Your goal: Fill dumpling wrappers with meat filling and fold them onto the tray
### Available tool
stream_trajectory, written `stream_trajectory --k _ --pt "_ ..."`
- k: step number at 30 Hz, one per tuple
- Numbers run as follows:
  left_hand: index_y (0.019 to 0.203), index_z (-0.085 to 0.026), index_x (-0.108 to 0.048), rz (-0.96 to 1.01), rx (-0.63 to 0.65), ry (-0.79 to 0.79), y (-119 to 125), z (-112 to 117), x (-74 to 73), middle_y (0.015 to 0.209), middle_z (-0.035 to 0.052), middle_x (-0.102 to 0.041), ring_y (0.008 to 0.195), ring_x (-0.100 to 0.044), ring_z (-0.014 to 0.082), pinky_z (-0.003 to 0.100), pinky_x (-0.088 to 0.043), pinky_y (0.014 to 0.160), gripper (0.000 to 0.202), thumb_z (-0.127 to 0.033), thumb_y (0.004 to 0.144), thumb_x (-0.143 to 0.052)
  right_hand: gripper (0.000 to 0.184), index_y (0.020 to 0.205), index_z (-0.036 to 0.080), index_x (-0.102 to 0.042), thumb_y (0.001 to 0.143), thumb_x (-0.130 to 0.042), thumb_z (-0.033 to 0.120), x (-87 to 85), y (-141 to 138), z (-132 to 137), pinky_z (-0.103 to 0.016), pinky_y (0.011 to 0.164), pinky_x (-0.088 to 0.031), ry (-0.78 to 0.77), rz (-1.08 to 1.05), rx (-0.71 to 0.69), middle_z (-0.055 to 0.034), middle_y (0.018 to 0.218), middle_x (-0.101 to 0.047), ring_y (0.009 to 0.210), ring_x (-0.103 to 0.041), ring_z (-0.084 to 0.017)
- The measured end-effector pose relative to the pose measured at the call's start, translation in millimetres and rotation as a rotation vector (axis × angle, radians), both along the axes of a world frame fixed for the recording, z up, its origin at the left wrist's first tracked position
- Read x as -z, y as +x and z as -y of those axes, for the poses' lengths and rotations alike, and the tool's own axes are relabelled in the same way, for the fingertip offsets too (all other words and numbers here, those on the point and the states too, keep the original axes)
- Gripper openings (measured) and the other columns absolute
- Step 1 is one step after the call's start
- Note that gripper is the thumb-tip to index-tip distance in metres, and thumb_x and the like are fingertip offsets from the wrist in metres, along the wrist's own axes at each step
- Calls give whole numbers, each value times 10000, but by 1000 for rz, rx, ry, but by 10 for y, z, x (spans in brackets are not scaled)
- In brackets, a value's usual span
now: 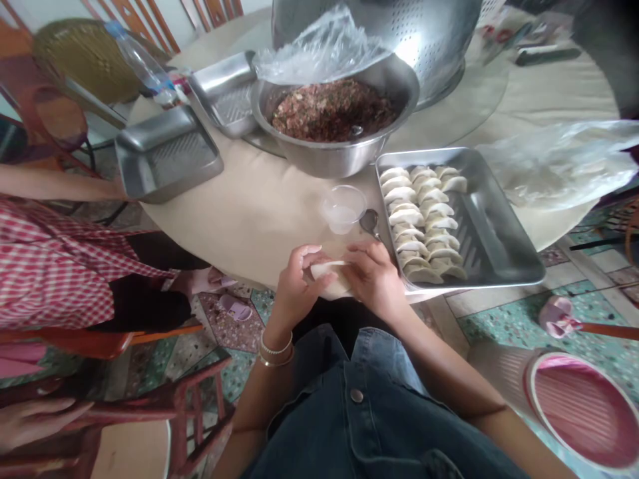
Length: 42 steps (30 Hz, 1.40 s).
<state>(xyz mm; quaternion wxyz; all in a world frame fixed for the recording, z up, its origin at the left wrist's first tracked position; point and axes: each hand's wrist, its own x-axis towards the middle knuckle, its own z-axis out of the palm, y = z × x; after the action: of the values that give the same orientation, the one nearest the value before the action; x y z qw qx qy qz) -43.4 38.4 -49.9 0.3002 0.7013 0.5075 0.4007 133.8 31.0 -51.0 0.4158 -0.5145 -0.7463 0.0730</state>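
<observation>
Between both hands, at the table's near edge, is a pale dumpling (330,271) folded over, its right end covered by fingers. My left hand (298,283) grips its left side with thumb and fingers. On the other side my right hand (373,276) pinches the edge. A clear plastic cup (343,207) with whitish contents stands just beyond my hands, and a metal spoon (370,222) lies beside it. To the right, rows of finished dumplings (407,216) fill the left part of a metal tray (499,226). Farther back, a steel bowl (329,156) holds minced filling (329,110).
Clear plastic wrap (324,50) hangs over the bowl, with a big perforated metal colander (379,26) behind. Two metal trays (170,153) are at left, one touched by another person's arm (60,183). A plastic bag (569,163) lies right; a pink-lined bin (584,406) stands on the floor.
</observation>
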Motion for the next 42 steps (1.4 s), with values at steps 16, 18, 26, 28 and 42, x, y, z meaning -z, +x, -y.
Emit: stream_trajectory --k 16,18,26,28,42 --pt "898 -191 -654 62 -110 31 -74 -7 -56 852 37 -684 777 -625 157 272 -509 709 228 -402 865 -574 228 1082 177 -645 934 -525 302 -22 -79 85 -310 792 -533 113 91 74 -70 915 -663 903 -585 -185" --pt "872 -195 -624 70 -145 1 -77 -2 -55 732 -1 -645 672 -581 132 242 -475 625 229 -411 886 -549 226 1058 176 -650 937 -513 307 -20 -81 90 -311 766 -529 114 107 83 -67 871 -654 888 -581 -190" --pt "868 -204 -567 105 -205 -30 -85 -12 -77 711 -12 -616 651 -550 131 241 -455 612 256 -448 899 -496 214 1068 192 -645 928 -513 287 19 -71 95 -354 765 -527 142 167 73 -76 893 -656 892 -593 -199" --pt "870 -205 -561 114 -213 -28 -87 -8 -76 724 -9 -616 659 -552 132 244 -456 624 250 -444 900 -495 204 1060 197 -644 928 -513 282 20 -73 94 -356 756 -522 150 182 72 -75 895 -660 887 -595 -197" --pt "896 -207 -564 122 -226 -42 -102 11 -34 759 -10 -621 693 -563 135 243 -453 653 226 -423 907 -498 209 1066 168 -641 923 -527 268 5 -73 94 -320 781 -464 195 193 67 -64 922 -676 908 -578 -182"
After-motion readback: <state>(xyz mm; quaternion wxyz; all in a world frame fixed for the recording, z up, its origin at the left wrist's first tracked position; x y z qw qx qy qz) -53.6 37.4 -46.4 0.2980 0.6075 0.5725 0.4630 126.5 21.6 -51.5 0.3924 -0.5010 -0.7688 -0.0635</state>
